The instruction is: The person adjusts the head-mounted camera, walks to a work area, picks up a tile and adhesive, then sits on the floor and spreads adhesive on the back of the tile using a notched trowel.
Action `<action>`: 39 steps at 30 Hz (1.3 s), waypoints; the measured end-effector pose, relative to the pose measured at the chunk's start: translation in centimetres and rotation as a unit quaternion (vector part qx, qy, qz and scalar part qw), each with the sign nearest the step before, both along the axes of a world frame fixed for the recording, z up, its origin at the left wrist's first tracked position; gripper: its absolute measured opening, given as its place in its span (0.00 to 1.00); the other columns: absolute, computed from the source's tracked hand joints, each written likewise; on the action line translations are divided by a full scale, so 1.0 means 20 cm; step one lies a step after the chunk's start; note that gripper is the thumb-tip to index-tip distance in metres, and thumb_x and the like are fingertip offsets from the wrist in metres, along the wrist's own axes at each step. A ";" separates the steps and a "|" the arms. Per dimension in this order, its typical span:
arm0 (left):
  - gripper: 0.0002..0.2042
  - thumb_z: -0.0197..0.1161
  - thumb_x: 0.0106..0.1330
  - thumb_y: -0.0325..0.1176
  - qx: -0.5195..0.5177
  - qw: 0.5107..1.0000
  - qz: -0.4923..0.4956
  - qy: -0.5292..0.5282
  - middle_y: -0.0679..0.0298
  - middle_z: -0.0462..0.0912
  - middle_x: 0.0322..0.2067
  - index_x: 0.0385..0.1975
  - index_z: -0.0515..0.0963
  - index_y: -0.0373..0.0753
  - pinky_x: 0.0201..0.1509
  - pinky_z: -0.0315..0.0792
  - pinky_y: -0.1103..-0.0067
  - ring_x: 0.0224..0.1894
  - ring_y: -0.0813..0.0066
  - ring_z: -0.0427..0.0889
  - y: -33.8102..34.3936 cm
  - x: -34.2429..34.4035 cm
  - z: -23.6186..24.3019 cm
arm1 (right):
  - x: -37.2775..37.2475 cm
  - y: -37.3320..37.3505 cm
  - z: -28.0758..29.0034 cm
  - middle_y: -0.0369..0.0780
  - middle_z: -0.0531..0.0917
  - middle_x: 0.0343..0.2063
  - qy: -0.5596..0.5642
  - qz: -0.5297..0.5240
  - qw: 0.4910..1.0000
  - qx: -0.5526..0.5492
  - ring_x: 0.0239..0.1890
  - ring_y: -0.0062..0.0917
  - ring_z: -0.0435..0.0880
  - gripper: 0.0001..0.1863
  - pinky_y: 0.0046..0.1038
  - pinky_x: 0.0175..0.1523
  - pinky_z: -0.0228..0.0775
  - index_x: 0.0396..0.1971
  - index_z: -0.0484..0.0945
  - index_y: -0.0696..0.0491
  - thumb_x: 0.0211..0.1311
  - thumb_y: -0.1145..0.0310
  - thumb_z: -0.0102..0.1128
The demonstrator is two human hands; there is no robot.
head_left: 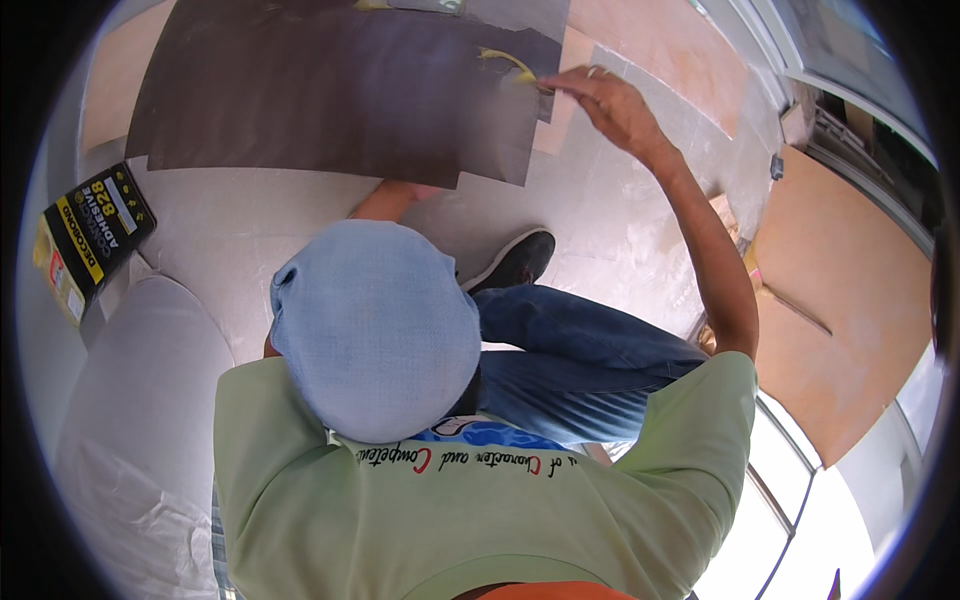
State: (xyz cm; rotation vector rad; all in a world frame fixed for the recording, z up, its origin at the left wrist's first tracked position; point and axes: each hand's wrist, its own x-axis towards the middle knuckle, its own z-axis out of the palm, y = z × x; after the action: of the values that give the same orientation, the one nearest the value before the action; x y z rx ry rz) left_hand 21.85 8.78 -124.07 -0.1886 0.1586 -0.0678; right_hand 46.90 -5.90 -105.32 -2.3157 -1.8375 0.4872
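Where the head view looks down, we find the right hand [612, 108] over the right part of a dark brown sheet [320, 90], its fingers closed on a small yellowish piece [526, 77], too blurred for us to identify. Just beside that piece we note a curved yellow streak [495, 54]. The left hand [408, 190] is at the sheet's near edge, partly hidden; whether it grips, we cannot tell. The sheet spans the upper middle of the view, above pale flooring [620, 220]. Nearer, we record a dark shoe [520, 262] and a rounded light-blue cloth form [380, 330] that covers part of the left arm. On the left stands a black-and-yellow container [98, 235], tilted in the view; on the right, well apart, we log a tan board [850, 300].
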 end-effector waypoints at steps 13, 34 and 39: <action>0.22 0.43 0.79 0.43 -0.003 1.000 0.009 -0.014 0.63 0.72 0.64 0.68 0.65 0.42 0.69 0.65 0.70 0.65 0.67 0.71 -0.01 -0.01 0.02 | 0.07 0.33 -0.23 0.39 0.86 0.42 0.019 0.029 0.999 -0.032 0.46 0.35 0.84 0.16 0.37 0.54 0.76 0.54 0.82 0.38 0.72 0.70 0.54; 0.19 0.43 0.79 0.42 0.404 0.911 -0.070 -0.039 0.65 0.74 0.59 0.64 0.67 0.44 0.62 0.69 0.72 0.59 0.70 0.73 -0.02 -0.01 0.00 | -0.10 -0.08 -0.02 0.40 0.86 0.47 0.073 -0.037 0.997 0.008 0.50 0.39 0.83 0.18 0.34 0.58 0.76 0.55 0.82 0.43 0.71 0.75 0.54; 0.16 0.44 0.77 0.38 0.019 0.990 -0.024 0.139 0.65 0.75 0.54 0.60 0.69 0.42 0.57 0.71 0.68 0.56 0.69 0.73 -0.05 0.04 0.05 | -0.04 -0.01 -0.05 0.42 0.86 0.47 -0.005 -0.064 0.997 0.044 0.48 0.40 0.84 0.15 0.36 0.53 0.77 0.54 0.82 0.45 0.74 0.69 0.52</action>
State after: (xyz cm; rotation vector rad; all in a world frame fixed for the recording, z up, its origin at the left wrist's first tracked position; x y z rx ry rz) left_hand 22.59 7.87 -123.08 -0.1550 0.4427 -0.0872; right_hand 46.14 -6.14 -106.29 -2.3617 -1.6659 0.3704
